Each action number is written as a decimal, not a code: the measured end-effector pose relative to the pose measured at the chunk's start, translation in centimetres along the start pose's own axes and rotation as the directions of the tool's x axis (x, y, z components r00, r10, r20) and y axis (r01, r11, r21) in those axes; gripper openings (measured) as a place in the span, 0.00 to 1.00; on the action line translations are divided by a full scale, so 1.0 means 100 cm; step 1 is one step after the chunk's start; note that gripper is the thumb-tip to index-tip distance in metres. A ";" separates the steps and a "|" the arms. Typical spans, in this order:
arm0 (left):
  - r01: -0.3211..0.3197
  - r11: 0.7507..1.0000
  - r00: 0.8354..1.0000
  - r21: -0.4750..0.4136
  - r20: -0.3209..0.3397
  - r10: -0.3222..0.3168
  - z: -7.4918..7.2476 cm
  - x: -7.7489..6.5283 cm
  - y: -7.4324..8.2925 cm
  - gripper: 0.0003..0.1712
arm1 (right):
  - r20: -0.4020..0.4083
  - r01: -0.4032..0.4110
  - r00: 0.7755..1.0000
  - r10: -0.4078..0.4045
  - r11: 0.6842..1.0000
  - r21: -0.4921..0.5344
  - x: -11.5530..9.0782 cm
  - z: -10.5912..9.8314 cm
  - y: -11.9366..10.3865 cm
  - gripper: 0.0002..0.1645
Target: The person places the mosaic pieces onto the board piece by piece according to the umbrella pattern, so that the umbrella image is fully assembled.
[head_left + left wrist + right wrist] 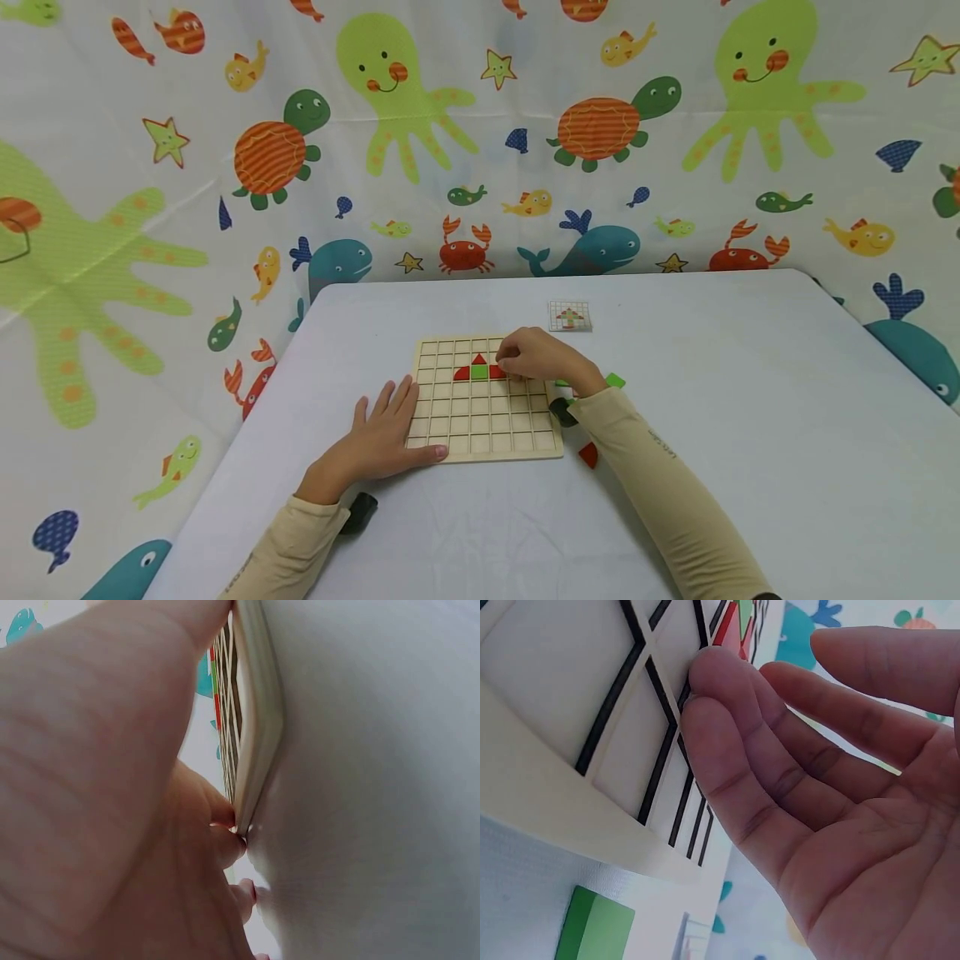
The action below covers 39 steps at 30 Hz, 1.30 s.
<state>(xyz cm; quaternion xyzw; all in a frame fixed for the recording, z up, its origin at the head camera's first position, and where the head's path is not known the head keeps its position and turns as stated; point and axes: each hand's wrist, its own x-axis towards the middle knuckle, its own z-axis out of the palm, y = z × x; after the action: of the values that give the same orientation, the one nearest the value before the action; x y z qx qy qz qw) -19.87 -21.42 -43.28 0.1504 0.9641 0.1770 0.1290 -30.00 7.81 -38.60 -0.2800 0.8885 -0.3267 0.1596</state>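
Observation:
A pale wooden grid board (pixel 480 425) lies on the white table. Near its top sit a red triangle (pixel 479 360), a green square (pixel 479 372) below it, a red curved piece (pixel 462 374) on the left and another red piece (pixel 497 372) on the right. My left hand (pixel 382 437) is spread at the board's left edge, thumb over the lower corner. Over the upper right, my right hand (pixel 542 357) has its fingertips right at the right-hand red piece. In the right wrist view, its thumb (pixel 885 664) stands apart from the bent fingers, with nothing visible between them.
A card with a coloured picture on a grid (pixel 570 316) lies behind the board. Right of the board are a green piece (pixel 615 381), more pieces partly hidden by the right arm, and a red curved piece (pixel 588 455). A sea-animal curtain (pixel 465 125) hangs behind.

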 end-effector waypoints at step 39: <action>0.002 1.000 1.000 -0.003 0.003 -0.002 -0.001 -0.003 0.003 0.71 | -0.034 -0.043 0.998 0.044 0.999 0.030 -0.029 -0.039 0.013 0.22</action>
<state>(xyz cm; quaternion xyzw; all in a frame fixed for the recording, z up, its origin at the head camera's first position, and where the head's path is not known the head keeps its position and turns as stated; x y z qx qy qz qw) -19.57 -21.25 -43.07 0.1494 0.9637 0.1782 0.1308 -29.98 12.30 -36.27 -0.2523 0.8922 -0.3408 0.1554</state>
